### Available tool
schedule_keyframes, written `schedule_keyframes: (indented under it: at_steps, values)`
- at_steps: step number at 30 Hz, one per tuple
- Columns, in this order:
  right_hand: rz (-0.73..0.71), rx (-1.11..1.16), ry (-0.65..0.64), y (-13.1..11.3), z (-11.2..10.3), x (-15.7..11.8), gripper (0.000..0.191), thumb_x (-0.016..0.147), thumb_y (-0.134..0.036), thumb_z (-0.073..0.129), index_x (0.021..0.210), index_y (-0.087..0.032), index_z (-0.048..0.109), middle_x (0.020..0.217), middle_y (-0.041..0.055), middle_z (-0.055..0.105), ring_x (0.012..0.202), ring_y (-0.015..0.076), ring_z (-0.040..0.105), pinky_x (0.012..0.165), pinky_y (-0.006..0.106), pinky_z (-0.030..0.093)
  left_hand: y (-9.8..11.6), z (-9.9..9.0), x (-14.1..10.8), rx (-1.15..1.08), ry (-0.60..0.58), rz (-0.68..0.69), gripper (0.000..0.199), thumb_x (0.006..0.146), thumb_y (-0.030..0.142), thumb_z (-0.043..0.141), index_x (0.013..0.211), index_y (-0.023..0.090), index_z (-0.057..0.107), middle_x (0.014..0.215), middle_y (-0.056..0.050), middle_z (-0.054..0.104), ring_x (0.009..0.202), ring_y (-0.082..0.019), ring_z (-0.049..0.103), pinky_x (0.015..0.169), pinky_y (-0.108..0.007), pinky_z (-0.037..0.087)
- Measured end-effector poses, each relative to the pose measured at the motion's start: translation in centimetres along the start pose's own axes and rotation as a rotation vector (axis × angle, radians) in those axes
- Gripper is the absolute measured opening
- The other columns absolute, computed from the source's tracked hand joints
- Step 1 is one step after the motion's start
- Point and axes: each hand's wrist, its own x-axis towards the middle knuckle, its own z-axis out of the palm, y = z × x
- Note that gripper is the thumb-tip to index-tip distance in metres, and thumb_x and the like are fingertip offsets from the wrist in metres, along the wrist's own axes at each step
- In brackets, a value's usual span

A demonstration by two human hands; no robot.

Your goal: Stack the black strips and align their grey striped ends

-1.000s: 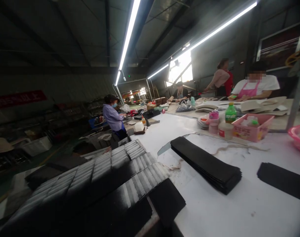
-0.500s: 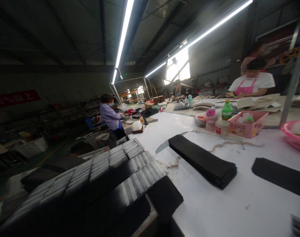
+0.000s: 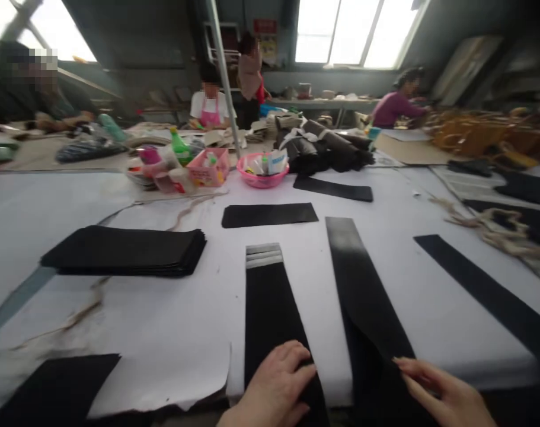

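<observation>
Two black strips lie side by side at six o'clock on the white desk (image 3: 118, 196): the left strip (image 3: 270, 302) under the left hand (image 3: 274, 388), the right strip (image 3: 363, 290) under the right hand (image 3: 447, 394). The left hand's fingers (image 3: 291, 356) are together and pressed flat on the strip's near end; the right hand's fingers (image 3: 414, 370) are spread and rest on the right strip's near end, gripping nothing that I can see. Both strips overhang the near edge, so I judge a careless pull could drag one off the desk or skew it across its neighbour. A stack (image 3: 127, 250) sits at ten o'clock, a single piece (image 3: 270, 214) at twelve, a pink bowl (image 3: 252, 172) beyond. Compared with a second ago, the view has swung right and down: the stack has shifted leftward and both hands have come into sight.
</observation>
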Motion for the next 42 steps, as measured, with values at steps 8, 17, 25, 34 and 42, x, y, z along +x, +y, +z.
schedule_keyframes:
  at_steps: [8,17,25,34,42]
  values:
    - [0.088,0.103,-0.232,0.3,-0.3,1.1,0.029,0.078,-0.049,0.065,0.087,-0.022,0.07,0.096,0.0061,0.071,0.094,0.0271,0.066,0.09,0.035,0.052,4.0,-3.3,1.8,0.241,-0.113,0.011,0.024,0.081,0.022,0.067,0.104,0.023,0.059,0.107,-0.003,0.058,0.1,-0.021,0.053,0.088,-0.034,0.047]
    - [0.115,-0.477,0.174,1.1,-1.5,-0.9,0.045,0.085,-0.06,0.043,0.105,-0.024,0.059,0.107,0.0084,0.065,0.083,0.0272,0.065,0.063,0.036,0.05,4.7,1.9,6.1,0.451,-0.052,0.341,0.045,0.097,0.031,0.042,0.137,0.011,0.039,0.146,-0.012,0.039,0.136,-0.025,0.033,0.113,-0.038,0.026]
    - [0.337,-0.41,-0.128,2.8,-0.8,-2.7,0.03,0.082,-0.055,0.051,0.077,-0.026,0.059,0.078,0.0024,0.069,0.073,0.0243,0.065,0.062,0.03,0.043,3.1,5.0,7.0,0.605,0.015,0.392,0.049,0.099,0.032,0.038,0.14,0.005,0.036,0.148,-0.015,0.038,0.136,-0.027,0.035,0.112,-0.039,0.029]
    - [0.464,0.208,-0.133,0.6,-2.4,-3.8,0.036,0.075,-0.055,0.067,0.083,-0.02,0.06,0.079,0.0049,0.069,0.077,0.025,0.065,0.069,0.032,0.05,3.2,4.6,7.0,0.597,0.061,0.404,0.042,0.097,0.02,0.039,0.137,0.008,0.041,0.146,-0.013,0.04,0.135,-0.024,0.037,0.112,-0.037,0.028]
    - [0.731,0.808,-0.129,-2.8,-2.2,-3.9,0.082,0.071,-0.037,0.08,0.14,-0.028,0.038,0.091,0.0039,0.072,0.081,0.0263,0.069,0.07,0.035,0.057,5.1,4.2,7.0,0.438,0.019,0.335,0.074,0.079,0.046,0.071,0.136,0.01,0.042,0.14,-0.019,0.045,0.132,-0.034,0.038,0.109,-0.045,0.034]
